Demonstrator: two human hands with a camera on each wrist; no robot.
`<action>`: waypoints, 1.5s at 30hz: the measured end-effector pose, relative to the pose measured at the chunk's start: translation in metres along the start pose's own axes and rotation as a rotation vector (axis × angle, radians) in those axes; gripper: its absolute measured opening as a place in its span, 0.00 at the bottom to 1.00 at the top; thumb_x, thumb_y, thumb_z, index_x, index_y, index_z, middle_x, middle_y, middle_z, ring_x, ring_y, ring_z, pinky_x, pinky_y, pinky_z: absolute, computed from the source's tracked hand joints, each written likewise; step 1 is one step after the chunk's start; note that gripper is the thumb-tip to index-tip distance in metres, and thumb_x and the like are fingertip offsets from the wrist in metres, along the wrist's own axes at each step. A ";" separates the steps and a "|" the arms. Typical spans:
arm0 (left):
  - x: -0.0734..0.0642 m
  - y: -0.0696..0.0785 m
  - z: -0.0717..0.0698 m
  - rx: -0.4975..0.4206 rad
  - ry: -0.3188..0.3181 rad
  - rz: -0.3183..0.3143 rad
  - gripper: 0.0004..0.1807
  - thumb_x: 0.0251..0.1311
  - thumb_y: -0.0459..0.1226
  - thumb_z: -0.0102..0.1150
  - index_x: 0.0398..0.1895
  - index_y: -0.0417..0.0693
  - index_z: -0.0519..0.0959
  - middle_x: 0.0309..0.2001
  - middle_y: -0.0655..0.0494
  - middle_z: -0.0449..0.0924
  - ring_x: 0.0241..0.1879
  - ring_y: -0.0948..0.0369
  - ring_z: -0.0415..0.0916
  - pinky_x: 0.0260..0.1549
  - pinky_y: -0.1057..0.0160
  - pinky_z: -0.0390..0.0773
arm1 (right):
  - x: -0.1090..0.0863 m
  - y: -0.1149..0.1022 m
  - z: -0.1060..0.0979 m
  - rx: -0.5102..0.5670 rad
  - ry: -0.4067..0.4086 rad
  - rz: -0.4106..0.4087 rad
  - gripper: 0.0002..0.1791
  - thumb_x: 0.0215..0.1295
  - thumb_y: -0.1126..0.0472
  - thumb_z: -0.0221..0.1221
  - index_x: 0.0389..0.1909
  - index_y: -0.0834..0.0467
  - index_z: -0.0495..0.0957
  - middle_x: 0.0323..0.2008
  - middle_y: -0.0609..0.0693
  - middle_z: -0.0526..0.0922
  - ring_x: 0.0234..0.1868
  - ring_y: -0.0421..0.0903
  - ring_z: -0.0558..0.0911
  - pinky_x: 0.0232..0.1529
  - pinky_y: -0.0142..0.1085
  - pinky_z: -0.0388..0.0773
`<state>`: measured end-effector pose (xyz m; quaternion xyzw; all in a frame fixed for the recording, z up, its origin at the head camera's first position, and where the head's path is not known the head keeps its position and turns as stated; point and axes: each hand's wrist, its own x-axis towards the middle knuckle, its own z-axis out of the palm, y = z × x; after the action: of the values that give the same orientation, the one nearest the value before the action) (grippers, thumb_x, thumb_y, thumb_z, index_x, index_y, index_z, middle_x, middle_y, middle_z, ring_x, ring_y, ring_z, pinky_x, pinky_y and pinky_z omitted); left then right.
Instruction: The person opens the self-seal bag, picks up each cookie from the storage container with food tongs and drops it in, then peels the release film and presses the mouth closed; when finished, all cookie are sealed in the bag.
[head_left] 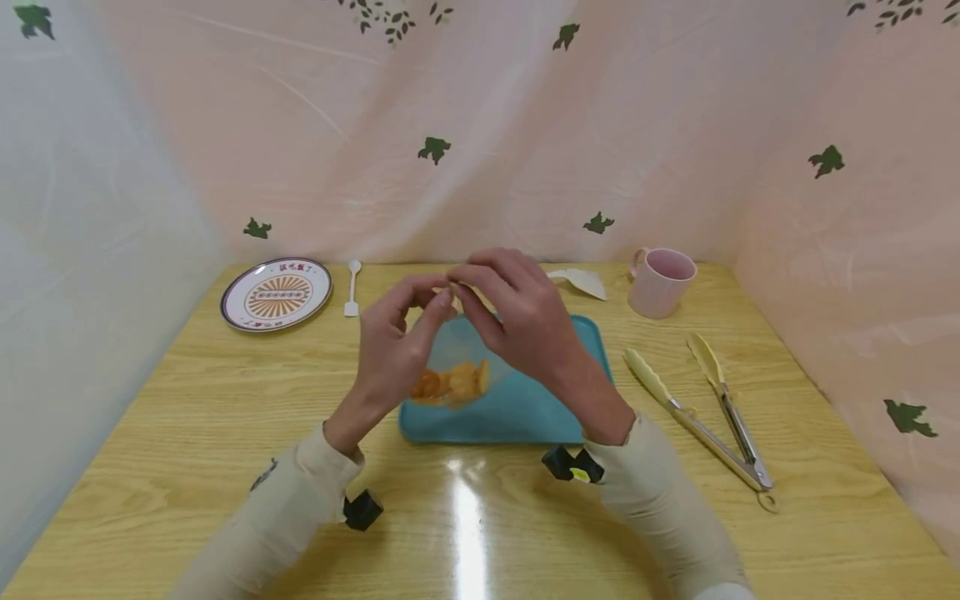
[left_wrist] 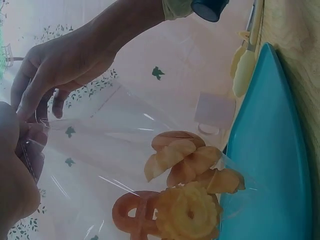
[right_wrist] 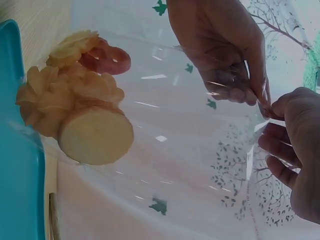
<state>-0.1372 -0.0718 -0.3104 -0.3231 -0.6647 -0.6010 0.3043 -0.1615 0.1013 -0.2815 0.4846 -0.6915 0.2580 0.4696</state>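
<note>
Both hands meet above the tray and pinch the top edge of a clear plastic bag [left_wrist: 120,150]. The thumb and fingers of my left hand [head_left: 392,346] are close against the fingertips of my right hand [head_left: 521,321]. At the bottom of the hanging bag lie baked pieces [head_left: 457,385]. In the left wrist view they include a scalloped ring cookie [left_wrist: 186,214] and a reddish-brown pretzel [left_wrist: 125,212]. The right wrist view shows a pale round piece [right_wrist: 97,137] beside twisted ones. The blue tray [head_left: 517,417] is beneath the bag, partly hidden by it and the right forearm.
At the back left are a patterned plate [head_left: 276,296] and a small white spatula-like utensil [head_left: 352,289]. A pink mug [head_left: 660,283] stands at the back right, with a whitish sheet [head_left: 583,282] nearby. Spread tongs [head_left: 705,425] lie right of the tray. Hanging cloth [head_left: 480,108] encloses the table.
</note>
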 end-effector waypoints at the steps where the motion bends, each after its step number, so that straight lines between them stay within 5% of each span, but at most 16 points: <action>1: 0.000 0.000 0.000 0.011 -0.001 0.011 0.07 0.67 0.22 0.60 0.46 0.30 0.83 0.30 0.45 0.84 0.32 0.58 0.82 0.36 0.66 0.80 | 0.000 0.000 0.000 0.004 -0.002 0.000 0.07 0.66 0.71 0.68 0.43 0.68 0.84 0.39 0.61 0.83 0.38 0.56 0.82 0.43 0.48 0.81; 12: -0.002 -0.002 0.001 0.045 0.006 0.071 0.07 0.65 0.19 0.60 0.43 0.29 0.83 0.30 0.45 0.83 0.30 0.57 0.78 0.38 0.66 0.82 | -0.002 0.001 -0.001 -0.101 -0.056 -0.077 0.06 0.65 0.71 0.69 0.42 0.67 0.85 0.39 0.59 0.86 0.41 0.54 0.85 0.42 0.46 0.83; 21: -0.003 0.000 0.003 0.050 0.012 0.111 0.04 0.66 0.20 0.61 0.40 0.27 0.82 0.31 0.42 0.84 0.31 0.56 0.79 0.38 0.67 0.80 | -0.005 -0.002 0.002 -0.202 0.009 -0.138 0.05 0.73 0.66 0.63 0.40 0.65 0.84 0.37 0.58 0.87 0.39 0.54 0.86 0.42 0.47 0.82; 36: -0.006 0.001 0.002 0.112 -0.008 0.130 0.07 0.64 0.20 0.61 0.43 0.29 0.84 0.34 0.44 0.86 0.32 0.56 0.78 0.39 0.65 0.79 | -0.007 -0.003 0.009 -0.196 0.119 -0.070 0.06 0.74 0.68 0.58 0.37 0.65 0.81 0.35 0.58 0.86 0.36 0.54 0.86 0.42 0.50 0.81; 45: -0.006 0.001 0.001 0.118 -0.019 0.130 0.07 0.66 0.21 0.60 0.44 0.29 0.84 0.36 0.43 0.86 0.32 0.57 0.78 0.39 0.65 0.79 | -0.009 -0.001 0.009 -0.172 0.119 -0.033 0.06 0.76 0.68 0.57 0.39 0.66 0.80 0.36 0.58 0.85 0.36 0.54 0.85 0.43 0.51 0.80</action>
<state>-0.1327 -0.0710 -0.3141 -0.3530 -0.6795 -0.5364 0.3549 -0.1635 0.0971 -0.2933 0.4374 -0.6739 0.2184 0.5540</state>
